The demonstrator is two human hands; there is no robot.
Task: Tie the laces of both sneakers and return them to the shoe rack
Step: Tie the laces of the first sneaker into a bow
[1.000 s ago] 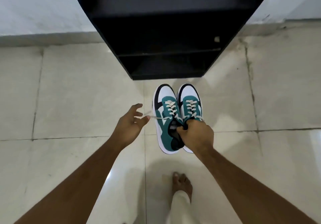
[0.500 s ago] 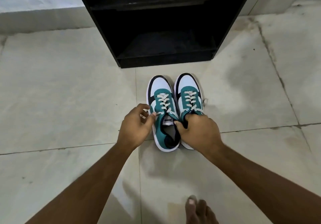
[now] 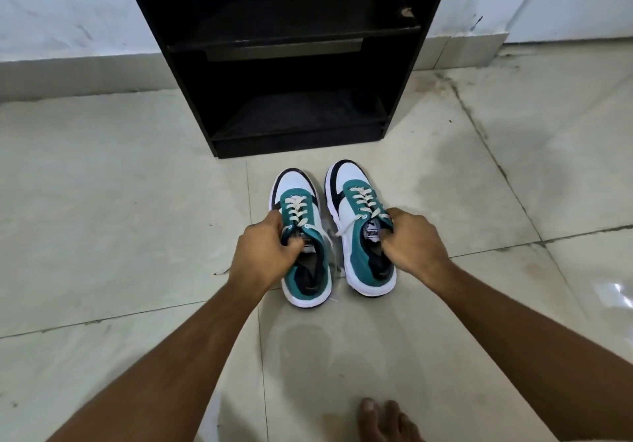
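Two teal, white and black sneakers stand side by side on the tiled floor, toes toward the black shoe rack. My left hand grips the left sneaker at its tongue and collar. My right hand grips the right sneaker at the right side of its collar. The white laces hang loose; lace ends trail between the shoes and near the left sneaker's heel. The rack's two visible shelves hold nothing.
The rack stands against a white wall with a grey skirting. Pale floor tiles spread to both sides. My bare foot shows at the bottom edge, right of centre.
The sneakers, held together by my right hand a second ago, now sit slightly apart. My left hand moved from a lace onto the left sneaker. The view came closer to the rack.
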